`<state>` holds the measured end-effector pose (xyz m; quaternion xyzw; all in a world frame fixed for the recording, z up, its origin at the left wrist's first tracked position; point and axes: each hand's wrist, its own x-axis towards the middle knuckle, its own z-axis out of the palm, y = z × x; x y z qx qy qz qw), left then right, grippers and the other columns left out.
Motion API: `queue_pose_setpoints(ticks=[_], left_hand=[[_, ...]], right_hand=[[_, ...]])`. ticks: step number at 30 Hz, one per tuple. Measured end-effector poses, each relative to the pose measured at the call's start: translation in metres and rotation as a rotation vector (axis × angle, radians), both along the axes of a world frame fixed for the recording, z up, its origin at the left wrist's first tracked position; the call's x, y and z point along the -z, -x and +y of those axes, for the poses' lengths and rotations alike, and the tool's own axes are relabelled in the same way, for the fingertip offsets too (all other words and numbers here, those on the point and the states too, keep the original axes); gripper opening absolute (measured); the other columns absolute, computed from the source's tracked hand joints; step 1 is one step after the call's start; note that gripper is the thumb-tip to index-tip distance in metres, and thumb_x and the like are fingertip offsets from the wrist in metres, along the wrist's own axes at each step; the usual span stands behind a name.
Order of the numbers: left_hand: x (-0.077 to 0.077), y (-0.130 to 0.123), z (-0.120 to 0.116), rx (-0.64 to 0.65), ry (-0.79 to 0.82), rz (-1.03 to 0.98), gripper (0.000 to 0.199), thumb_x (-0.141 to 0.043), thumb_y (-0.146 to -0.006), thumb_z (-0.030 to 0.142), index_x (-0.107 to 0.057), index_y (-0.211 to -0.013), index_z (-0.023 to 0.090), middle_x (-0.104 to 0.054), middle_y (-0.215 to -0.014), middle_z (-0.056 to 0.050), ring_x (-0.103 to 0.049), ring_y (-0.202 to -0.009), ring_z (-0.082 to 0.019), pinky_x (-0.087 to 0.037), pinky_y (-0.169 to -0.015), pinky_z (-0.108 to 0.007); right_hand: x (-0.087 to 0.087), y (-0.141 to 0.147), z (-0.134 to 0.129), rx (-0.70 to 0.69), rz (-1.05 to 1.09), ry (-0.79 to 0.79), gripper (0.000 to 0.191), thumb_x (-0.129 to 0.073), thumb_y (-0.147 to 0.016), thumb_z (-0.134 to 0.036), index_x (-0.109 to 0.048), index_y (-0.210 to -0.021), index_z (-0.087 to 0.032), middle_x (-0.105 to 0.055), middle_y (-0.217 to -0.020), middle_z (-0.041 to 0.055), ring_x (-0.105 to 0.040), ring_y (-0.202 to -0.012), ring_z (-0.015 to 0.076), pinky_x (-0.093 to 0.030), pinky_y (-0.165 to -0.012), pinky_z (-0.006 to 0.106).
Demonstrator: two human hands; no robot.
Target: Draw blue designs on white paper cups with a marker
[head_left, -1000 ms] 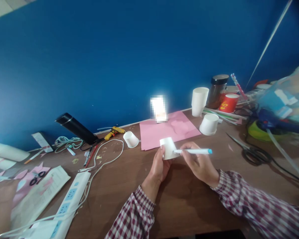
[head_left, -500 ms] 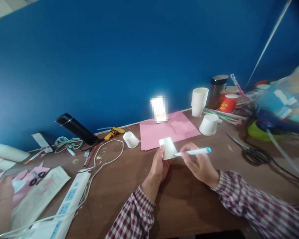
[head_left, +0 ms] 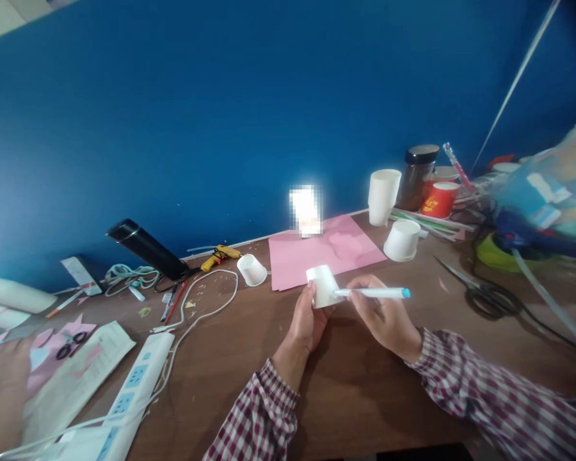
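My left hand (head_left: 306, 320) is closed around the lower left side of a small white paper piece (head_left: 323, 285), thumb on its near face. Whether the piece is flat card or part of a cup I cannot tell. In my right hand (head_left: 383, 319) a white marker with a light blue end (head_left: 379, 292) is pinched, its tip at the right part of the white piece. Just behind lie pink paper sheets (head_left: 292, 259), and a bright phone-like screen, blurred out (head_left: 307, 210), stands at their back edge.
White paper cups (head_left: 403, 240) and large scissors (head_left: 489, 298) lie to the right, near a red cup (head_left: 440, 200). Leftward are a small paper cup (head_left: 252, 270), a yellow glue gun (head_left: 221, 256), a black bottle (head_left: 146, 246) and a power strip (head_left: 137, 378). Another person's hand (head_left: 4, 390) shows far left.
The marker has tilted nearer to level, and its tip has shifted slightly up and left on the white piece. My left hand stays put. The other person's hand moved a little right.
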<state>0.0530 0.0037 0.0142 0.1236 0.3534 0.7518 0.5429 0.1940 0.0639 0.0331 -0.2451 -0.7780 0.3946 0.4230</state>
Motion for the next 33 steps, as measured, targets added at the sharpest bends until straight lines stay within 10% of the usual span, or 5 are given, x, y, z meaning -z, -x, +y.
queue_pose_setpoints(ticks=[33], left_hand=[[0.0002, -0.0016, -0.0009, -0.009, -0.031, 0.005, 0.028, -0.066, -0.081, 0.038, -0.065, -0.093, 0.013, -0.068, -0.094, -0.006, -0.062, -0.081, -0.016, -0.047, -0.079, -0.030]], right_hand=[[-0.0034, 0.0013, 0.0005, 0.002, -0.071, -0.087, 0.013, -0.046, -0.096, -0.030, -0.054, -0.092, -0.020, -0.061, -0.080, 0.0040, -0.058, -0.070, 0.0176, -0.046, -0.060, 0.028]])
